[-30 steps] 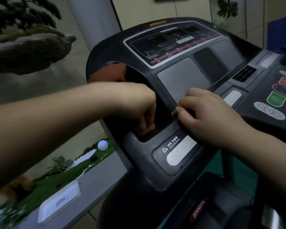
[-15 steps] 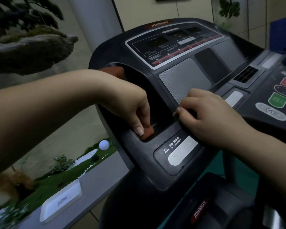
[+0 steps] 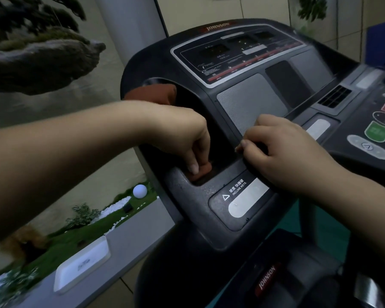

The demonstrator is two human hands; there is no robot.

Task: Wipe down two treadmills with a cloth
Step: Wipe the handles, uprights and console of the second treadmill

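One cloth (image 3: 200, 172) under left hand (image 3: 187, 138).

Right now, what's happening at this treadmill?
A person is wiping the black treadmill console. The left hand reaches into the dark recessed pocket on the console's left side and pinches a rust-red cloth against the pocket's lower lip; more of the cloth shows above the wrist at the pocket's top. The right hand rests with curled fingers on the console edge above the grey incline-keys panel, apparently bracing. The pocket is being cleaned; whether the rest is done can't be judged.
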